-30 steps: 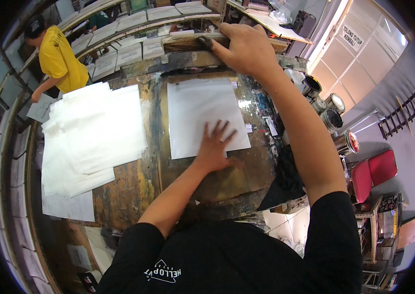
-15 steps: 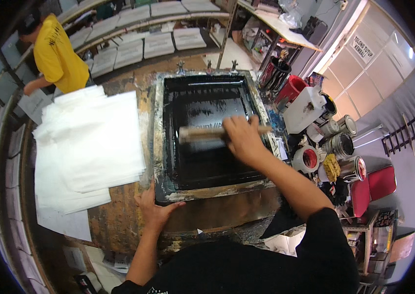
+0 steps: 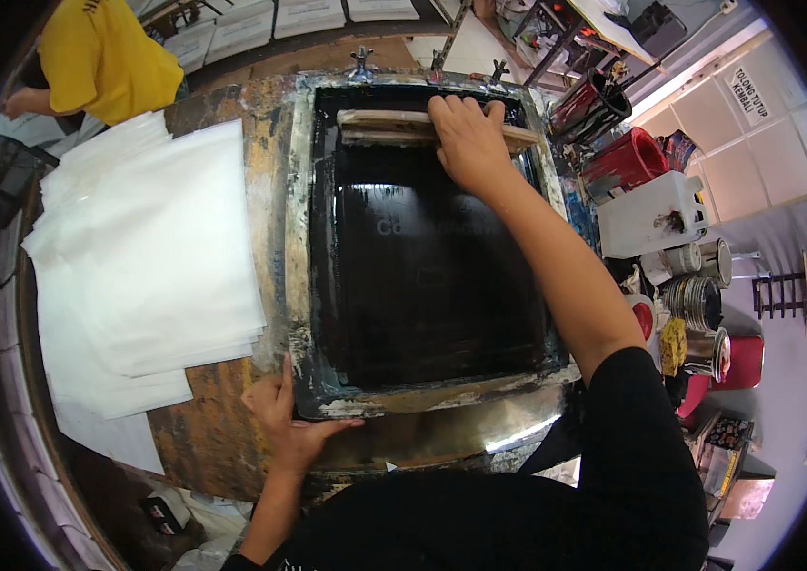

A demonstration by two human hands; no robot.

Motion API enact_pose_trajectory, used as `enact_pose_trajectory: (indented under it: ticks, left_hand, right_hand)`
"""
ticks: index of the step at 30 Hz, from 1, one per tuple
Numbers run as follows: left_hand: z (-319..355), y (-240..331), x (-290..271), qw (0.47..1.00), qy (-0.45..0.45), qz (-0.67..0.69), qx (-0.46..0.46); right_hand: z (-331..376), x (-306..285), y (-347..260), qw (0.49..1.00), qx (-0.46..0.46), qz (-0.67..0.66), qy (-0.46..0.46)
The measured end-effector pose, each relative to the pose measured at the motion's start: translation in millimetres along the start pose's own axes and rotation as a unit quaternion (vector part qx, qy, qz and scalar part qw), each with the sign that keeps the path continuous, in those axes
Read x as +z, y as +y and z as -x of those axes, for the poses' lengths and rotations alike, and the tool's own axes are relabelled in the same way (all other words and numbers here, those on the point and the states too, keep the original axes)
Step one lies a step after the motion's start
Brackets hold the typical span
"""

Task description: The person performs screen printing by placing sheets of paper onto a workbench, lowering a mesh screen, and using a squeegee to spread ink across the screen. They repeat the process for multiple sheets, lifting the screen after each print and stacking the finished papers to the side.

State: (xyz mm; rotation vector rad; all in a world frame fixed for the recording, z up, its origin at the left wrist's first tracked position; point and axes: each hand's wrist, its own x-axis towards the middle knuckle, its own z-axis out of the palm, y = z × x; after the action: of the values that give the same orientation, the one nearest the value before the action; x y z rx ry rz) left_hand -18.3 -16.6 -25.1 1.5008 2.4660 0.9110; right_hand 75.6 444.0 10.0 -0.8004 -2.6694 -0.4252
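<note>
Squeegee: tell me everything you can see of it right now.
The squeegee is a long, straight bar that looks wooden, pale brown with darker stains. It sits crosswise near the far end of the dark screen, spanning most of the width of the frame, its right end slightly nearer the person than its left. The right hand grips it right of its middle, covering that part. Its underside, and how it meets the screen, can't be made out.
</note>
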Motion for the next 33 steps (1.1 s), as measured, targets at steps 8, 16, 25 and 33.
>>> enact_pose_trajectory:
  ticks: [8, 16, 25, 33]
  left_hand:
    - [-0.9, 2.7, -0.2, 0.999, -0.013, -0.044, -0.017]
    - [2.0, -1.7, 6.0, 1.000, 0.012, -0.017, -0.002]
    - [0.4, 15.8, -4.9, 0.997, 0.041, -0.070, -0.015]
    - [-49.4, 60.7, -39.1, 0.882, 0.172, 0.438, 0.018]
  right_hand:
    - [52.0, -31.2, -38.0, 1.000, 0.012, 0.025, 0.014]
    - [186.6, -120.7, -106.6, 0.997, 0.016, -0.054, -0.060]
    - [212.8, -178.3, -123.6, 0.993, 0.011, -0.073, -0.087]
    - [172.0, -263.4, -98.0, 0.990, -0.021, -0.071, 0.120]
